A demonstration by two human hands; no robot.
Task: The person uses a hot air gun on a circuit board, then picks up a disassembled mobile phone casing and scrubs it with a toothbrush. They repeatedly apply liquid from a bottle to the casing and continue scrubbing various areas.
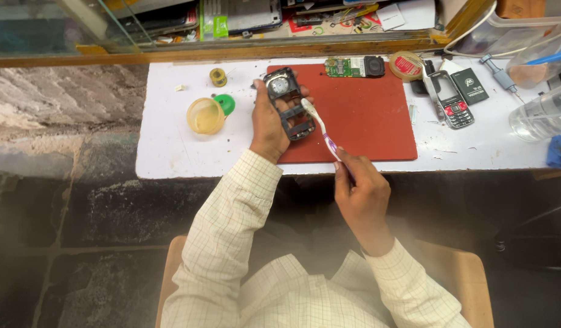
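Note:
My left hand [267, 124] grips a dark, stripped phone frame [288, 103] with a round part near its top, held over the left edge of the red mat [371, 115]. My right hand [361, 194] holds a toothbrush [320, 124] with a white and purple handle. Its bristle end rests against the middle of the phone frame.
On the white worktop [165, 146] stand a small yellow open jar [205, 116] with a green lid [226, 104] and a solder spool [218, 77]. A green circuit board [353, 67], tape roll [406, 65], a black keypad phone [450, 100] and clear containers [539, 112] lie right.

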